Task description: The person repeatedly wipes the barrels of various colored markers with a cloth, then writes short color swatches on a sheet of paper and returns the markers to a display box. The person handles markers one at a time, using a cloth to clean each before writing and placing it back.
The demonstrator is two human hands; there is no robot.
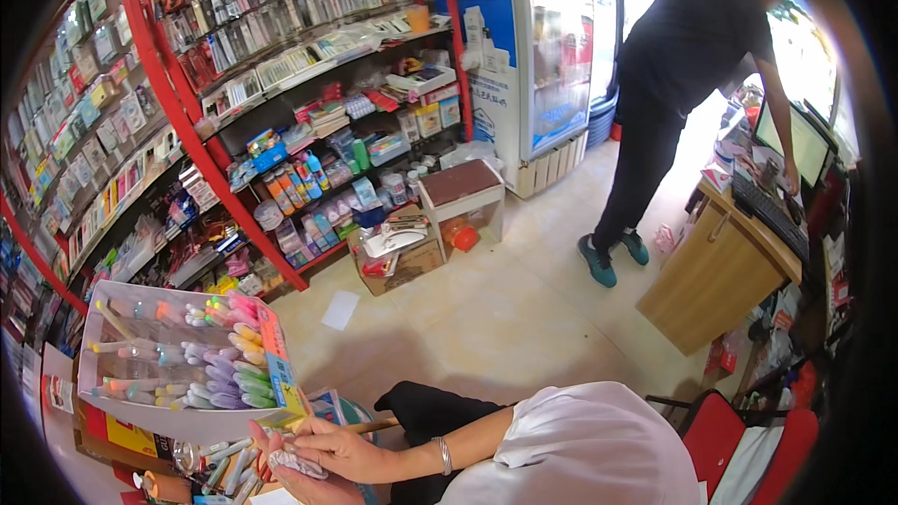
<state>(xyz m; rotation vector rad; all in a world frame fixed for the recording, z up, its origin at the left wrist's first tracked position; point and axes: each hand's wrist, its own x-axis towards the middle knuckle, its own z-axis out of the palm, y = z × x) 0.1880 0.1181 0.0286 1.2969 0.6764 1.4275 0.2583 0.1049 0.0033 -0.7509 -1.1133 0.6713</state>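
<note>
My right hand (344, 450), with a silver bracelet (443, 456) on its wrist, presses its fingers onto a crumpled whitish bundle (298, 464), whose material I cannot tell. Under the bundle lies my left hand (319, 491), its fingers reaching up beside it and its lower part cut off by the picture's edge. A clear-fronted display box (175, 417) of coloured pens (242, 386) stands just above and left of my hands. Below the box lie several loose pens (231, 470), an orange bottle (165, 487) and a red-handled tool (264, 466), partly hidden by my fingers.
Red-framed shelves (245, 238) of stationery line the left. A cardboard box (403, 270) and a small stool (463, 186) stand before them. A person in black (694, 35) leans over a wooden desk (708, 280) with a keyboard (768, 214). A red chair (715, 435) stands at lower right.
</note>
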